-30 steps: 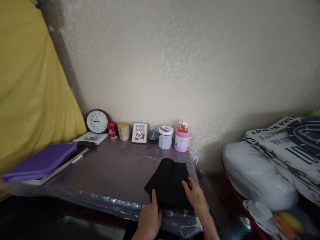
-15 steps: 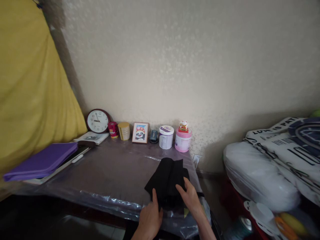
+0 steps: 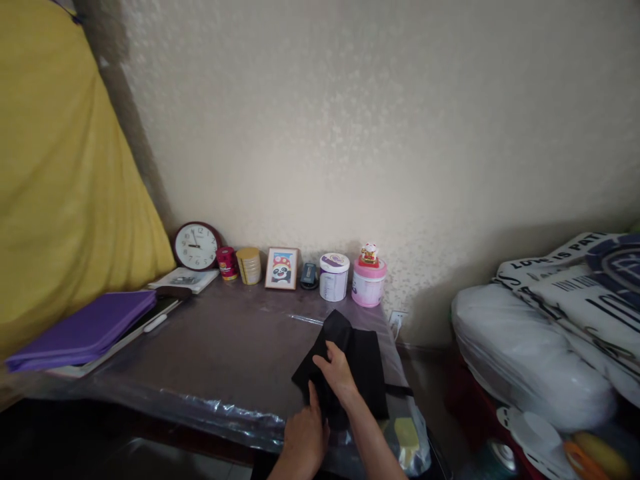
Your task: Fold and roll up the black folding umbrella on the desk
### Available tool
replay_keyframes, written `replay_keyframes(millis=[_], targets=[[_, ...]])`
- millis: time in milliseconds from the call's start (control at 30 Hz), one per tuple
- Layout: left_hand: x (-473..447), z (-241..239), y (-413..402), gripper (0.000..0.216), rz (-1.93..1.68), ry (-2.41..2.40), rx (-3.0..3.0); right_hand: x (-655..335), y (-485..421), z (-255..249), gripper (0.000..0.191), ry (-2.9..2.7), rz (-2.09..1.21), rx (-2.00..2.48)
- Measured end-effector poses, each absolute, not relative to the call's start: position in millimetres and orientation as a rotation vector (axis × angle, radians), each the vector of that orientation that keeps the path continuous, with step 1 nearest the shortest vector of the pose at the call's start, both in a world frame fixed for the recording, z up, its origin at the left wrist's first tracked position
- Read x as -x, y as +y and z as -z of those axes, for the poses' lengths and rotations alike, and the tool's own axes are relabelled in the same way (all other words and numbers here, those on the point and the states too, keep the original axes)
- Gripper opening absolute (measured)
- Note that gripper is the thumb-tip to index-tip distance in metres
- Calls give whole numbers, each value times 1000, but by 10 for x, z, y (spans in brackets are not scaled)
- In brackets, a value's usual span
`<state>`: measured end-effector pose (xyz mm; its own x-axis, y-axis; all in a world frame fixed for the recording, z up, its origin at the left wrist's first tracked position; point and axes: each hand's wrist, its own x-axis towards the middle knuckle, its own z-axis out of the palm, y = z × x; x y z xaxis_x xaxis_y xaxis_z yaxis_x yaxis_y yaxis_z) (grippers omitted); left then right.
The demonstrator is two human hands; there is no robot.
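A black cloth piece (image 3: 367,370), which looks like a folded fabric bag with a strap (image 3: 400,390) at its right side, lies near the right front of the table. My right hand (image 3: 337,370) is over its middle, fingers closed on a raised black fold. At the near edge of the cloth is my left hand (image 3: 304,433), its index finger stretched along the fabric and the others curled. The thumb seems to hold the edge from below, partly hidden.
The table (image 3: 225,347) has a plastic cover. A clock (image 3: 197,247), picture frame (image 3: 281,269), white tub (image 3: 334,279) and pink tub (image 3: 369,283) stand along the wall. Purple folded fabric (image 3: 85,330) lies left. Beyond the table's right edge is bagged bedding (image 3: 530,353).
My right hand has moved left across the cloth, carrying a fold with it. The cloth's right part now lies spread flat, and its strap shows more. My left hand has barely moved.
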<state>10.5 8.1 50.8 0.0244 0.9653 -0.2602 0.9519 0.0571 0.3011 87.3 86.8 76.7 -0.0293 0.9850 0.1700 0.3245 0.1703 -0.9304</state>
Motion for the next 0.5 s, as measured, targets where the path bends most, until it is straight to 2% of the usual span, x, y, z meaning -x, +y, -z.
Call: replay_keyframes(millis=[233,500], targets=[[-61,-502,65,64,-68,1899,-1926,-857,885,-738,33,-1595,-865,1512],[131,-516,-84,62,-340,1723,-1999,-856,939,-642,49,-1651,-861,1595]])
